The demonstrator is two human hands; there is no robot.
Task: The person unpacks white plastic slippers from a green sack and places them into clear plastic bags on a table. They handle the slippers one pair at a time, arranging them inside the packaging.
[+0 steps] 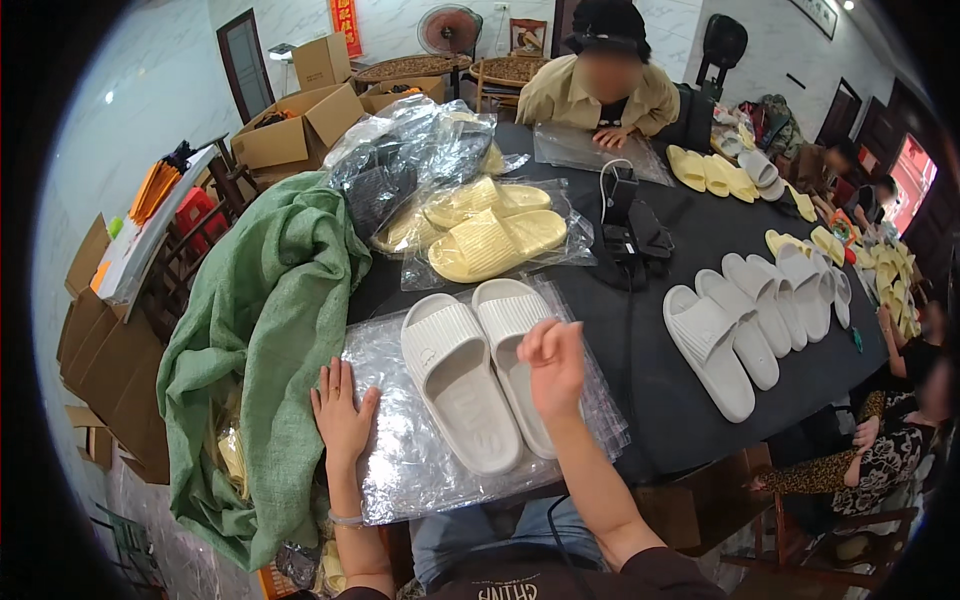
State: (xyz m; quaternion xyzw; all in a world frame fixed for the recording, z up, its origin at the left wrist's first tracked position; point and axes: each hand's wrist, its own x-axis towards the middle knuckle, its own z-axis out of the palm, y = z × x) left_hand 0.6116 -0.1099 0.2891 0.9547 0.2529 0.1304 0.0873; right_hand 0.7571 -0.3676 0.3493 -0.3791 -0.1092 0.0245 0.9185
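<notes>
A pair of light grey slide slippers [470, 425] lies side by side in front of me, toes pointing away. They rest on a stack of clear plastic bags [385, 480] at the table's near edge. My left hand [343, 412] is flat on the left margin of that stack, fingers apart, holding nothing. Over the right slipper is my right hand [553, 368], its fingers curled in, with nothing showing in them. It covers part of that slipper's strap and footbed.
Bagged yellow slippers [495, 245] lie beyond the pair, near a black device with a cable [622, 235]. A row of grey slippers [710, 350] stands right. Green cloth [265, 340] drapes the left side. Across the table, a person [605, 85] touches a plastic bag [560, 150].
</notes>
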